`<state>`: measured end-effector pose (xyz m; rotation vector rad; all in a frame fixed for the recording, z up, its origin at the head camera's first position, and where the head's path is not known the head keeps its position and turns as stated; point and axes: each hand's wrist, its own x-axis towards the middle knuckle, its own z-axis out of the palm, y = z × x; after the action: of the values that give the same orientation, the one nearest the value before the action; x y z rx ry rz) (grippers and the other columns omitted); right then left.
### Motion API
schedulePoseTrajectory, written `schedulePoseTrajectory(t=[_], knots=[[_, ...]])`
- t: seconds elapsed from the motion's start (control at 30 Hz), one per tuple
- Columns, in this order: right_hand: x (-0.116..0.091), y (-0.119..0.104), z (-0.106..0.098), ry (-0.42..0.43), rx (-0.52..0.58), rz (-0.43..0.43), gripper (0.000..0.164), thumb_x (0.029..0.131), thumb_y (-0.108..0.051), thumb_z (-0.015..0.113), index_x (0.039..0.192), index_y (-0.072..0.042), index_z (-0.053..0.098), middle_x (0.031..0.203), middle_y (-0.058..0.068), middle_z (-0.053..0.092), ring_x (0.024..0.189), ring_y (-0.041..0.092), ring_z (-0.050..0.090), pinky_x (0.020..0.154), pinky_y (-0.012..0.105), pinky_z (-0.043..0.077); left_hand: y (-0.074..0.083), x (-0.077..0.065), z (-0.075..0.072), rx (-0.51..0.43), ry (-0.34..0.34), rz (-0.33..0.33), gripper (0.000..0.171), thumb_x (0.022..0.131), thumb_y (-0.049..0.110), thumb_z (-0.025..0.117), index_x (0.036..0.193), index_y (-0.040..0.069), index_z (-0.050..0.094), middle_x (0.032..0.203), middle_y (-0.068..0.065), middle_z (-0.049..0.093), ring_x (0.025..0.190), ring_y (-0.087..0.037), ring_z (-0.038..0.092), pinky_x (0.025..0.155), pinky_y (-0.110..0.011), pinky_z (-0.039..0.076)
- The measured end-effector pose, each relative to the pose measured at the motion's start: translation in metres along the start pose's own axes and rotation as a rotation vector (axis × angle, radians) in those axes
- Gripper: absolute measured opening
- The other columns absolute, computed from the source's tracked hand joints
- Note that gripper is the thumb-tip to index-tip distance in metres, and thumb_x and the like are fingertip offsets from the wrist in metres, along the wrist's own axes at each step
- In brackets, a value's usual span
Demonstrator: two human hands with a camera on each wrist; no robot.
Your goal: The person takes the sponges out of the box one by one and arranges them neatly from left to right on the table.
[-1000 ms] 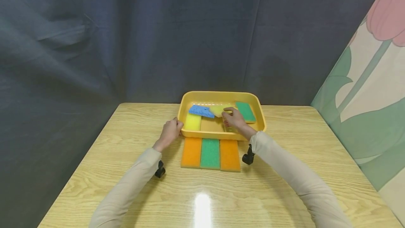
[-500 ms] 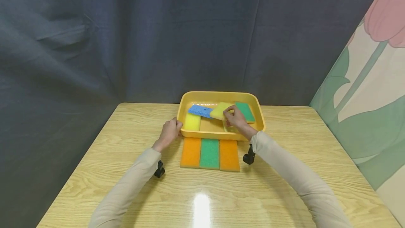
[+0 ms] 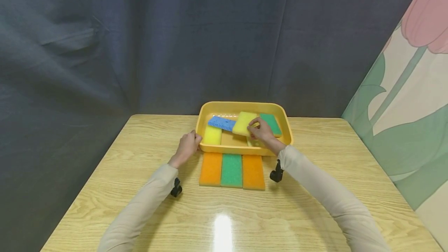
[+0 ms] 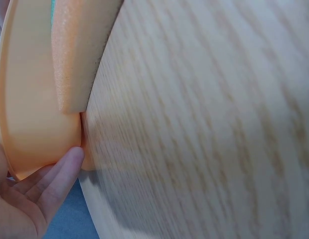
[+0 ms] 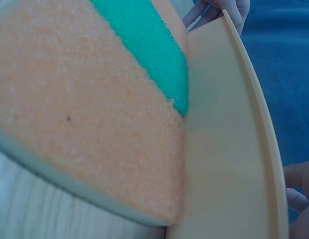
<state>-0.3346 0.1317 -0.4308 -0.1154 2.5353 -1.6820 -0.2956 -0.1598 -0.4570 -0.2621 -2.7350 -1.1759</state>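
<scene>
My left hand (image 3: 188, 145) grips the left side of a yellow plastic tray (image 3: 241, 150); in the left wrist view its fingers (image 4: 60, 174) lie against the outer wall. Over the tray, my right hand (image 3: 263, 131) pinches a yellow sponge (image 3: 243, 123) by its right edge. This sponge partly covers the right end of a blue sponge (image 3: 220, 122). Another yellow sponge (image 3: 212, 135) lies at the tray's left, partly under the blue one. A green-topped sponge (image 3: 270, 123) is at the right. Something pale yellow below my right hand is mostly hidden.
In front of the tray, an orange sponge (image 3: 210, 169), a green sponge (image 3: 231, 170) and a second orange sponge (image 3: 253, 172) lie side by side on the wooden table (image 3: 157, 217). A dark curtain (image 3: 210, 42) hangs behind, and a flower-patterned surface (image 3: 413, 127) stands at right.
The yellow sponge in my right hand has turned, so its broad face shows more and its near end has swung toward me. My left hand stays on the tray.
</scene>
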Motion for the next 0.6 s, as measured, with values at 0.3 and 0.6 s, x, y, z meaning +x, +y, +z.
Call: schedulePoseTrajectory(t=[0.3, 0.6], knots=[[0.0007, -0.0003, -0.0026, -0.022, 0.039, 0.038, 0.027, 0.099, -0.006, 0.059, 0.122, 0.005, 0.052, 0.094, 0.023, 0.060, 0.086, 0.046, 0.066, 0.080, 0.046, 0.057, 0.0004, 0.0009, 0.0003, 0.006, 0.002, -0.005, 0.024, 0.098, 0.008, 0.041, 0.075, 0.007, 0.043, 0.065, -0.007, 0.049, 0.057, -0.019, 0.058, 0.052, -0.028, 0.049], [0.0015, 0.0000, -0.0040, -0.024, 0.042, 0.021, 0.050, 0.096, -0.003, 0.062, 0.140, 0.004, 0.039, 0.099, 0.026, 0.061, 0.079, 0.041, 0.068, 0.077, 0.045, 0.057, -0.0011, 0.0014, 0.0007, 0.017, 0.004, -0.003, 0.024, 0.097, 0.008, 0.041, 0.074, 0.008, 0.042, 0.064, -0.007, 0.048, 0.056, -0.018, 0.057, 0.052, -0.027, 0.047]])
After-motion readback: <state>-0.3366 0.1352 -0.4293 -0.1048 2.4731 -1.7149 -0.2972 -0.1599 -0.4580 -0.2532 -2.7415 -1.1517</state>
